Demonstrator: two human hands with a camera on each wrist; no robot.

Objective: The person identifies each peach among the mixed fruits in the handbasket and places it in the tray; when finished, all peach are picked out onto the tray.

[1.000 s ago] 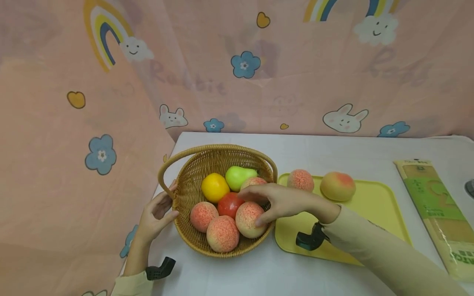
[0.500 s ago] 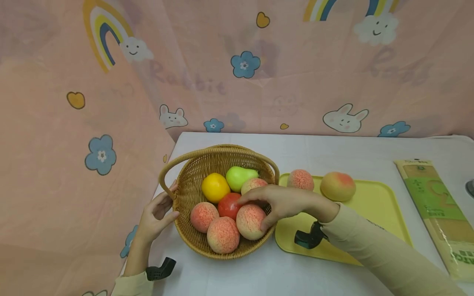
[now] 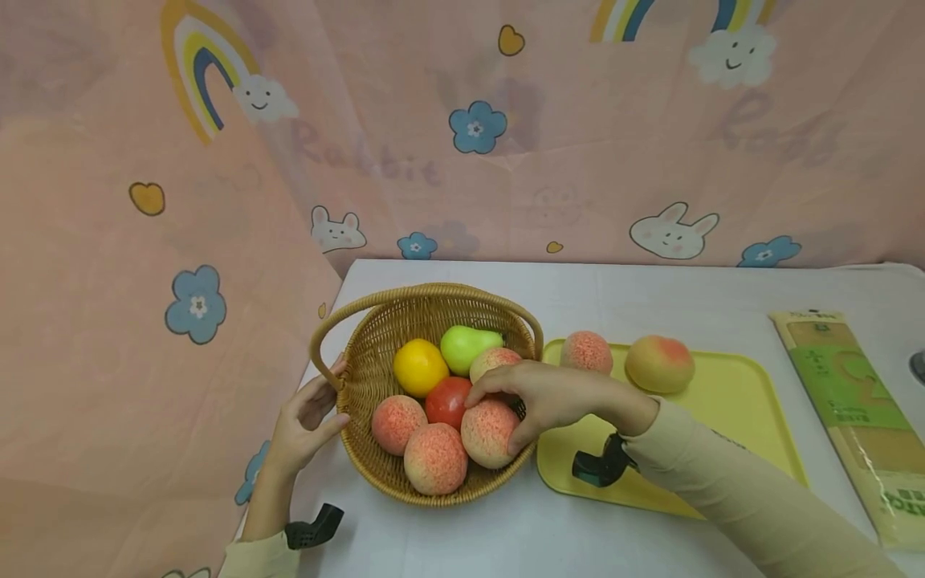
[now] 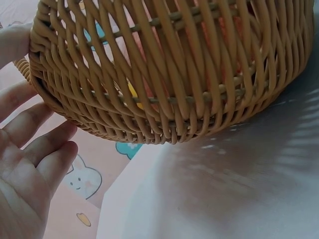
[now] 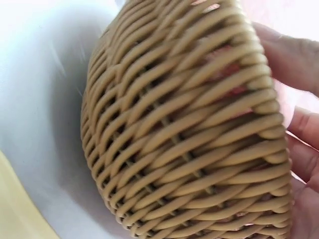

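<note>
A woven basket (image 3: 352,437) with an arched handle stands on the table at center-left, tilted toward the camera. Inside lie a yellow fruit (image 3: 421,368), a green pear (image 3: 466,348), a red fruit (image 3: 448,403) and several speckled pink peaches. My right hand (image 3: 552,397) reaches over the right rim, thumb and fingers around a peach (image 3: 487,437) in the basket. My left hand (image 3: 307,421) rests its fingertips and thumb against the basket's left side, near the handle base. In the left wrist view, relaxed fingers (image 4: 42,137) touch the wicker rim.
A yellow tray (image 3: 730,417) lies right of the basket, bearing a speckled peach (image 3: 586,352) and a larger smooth peach (image 3: 659,364). A long green-and-tan package (image 3: 845,409) lies farther right. A dark object (image 3: 918,367) shows at the right edge. A patterned pink cloth (image 3: 462,193) hangs behind.
The right hand has shifted slightly, its fingers curling closer around the peach, which has moved very little. The left hand has stayed in place at the basket.
</note>
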